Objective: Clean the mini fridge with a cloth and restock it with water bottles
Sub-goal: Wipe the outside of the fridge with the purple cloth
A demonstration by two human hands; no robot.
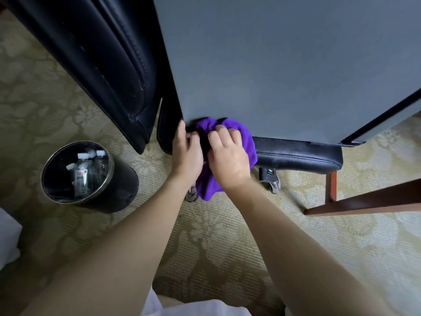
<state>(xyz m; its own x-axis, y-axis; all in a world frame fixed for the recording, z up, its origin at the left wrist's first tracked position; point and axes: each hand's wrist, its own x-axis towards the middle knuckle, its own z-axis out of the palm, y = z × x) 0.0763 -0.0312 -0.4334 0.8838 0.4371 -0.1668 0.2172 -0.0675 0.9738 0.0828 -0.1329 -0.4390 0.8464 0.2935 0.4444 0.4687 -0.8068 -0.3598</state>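
Two bare hands meet at the lower corner of the grey flat-panelled mini fridge (pixel 273 65): the right hand (pixel 229 156) clenches a bunched purple cloth (pixel 230 135) against the panel's bottom edge, and the left hand (pixel 186 151) grasps the same cloth's dark-shadowed side, thumb up along the fridge corner. Off to the left on the patterned beige carpet (pixel 216 247) stands a round black waste bin (pixel 118 183) holding clear plastic water bottles (pixel 84 169) with white caps, well apart from the fridge
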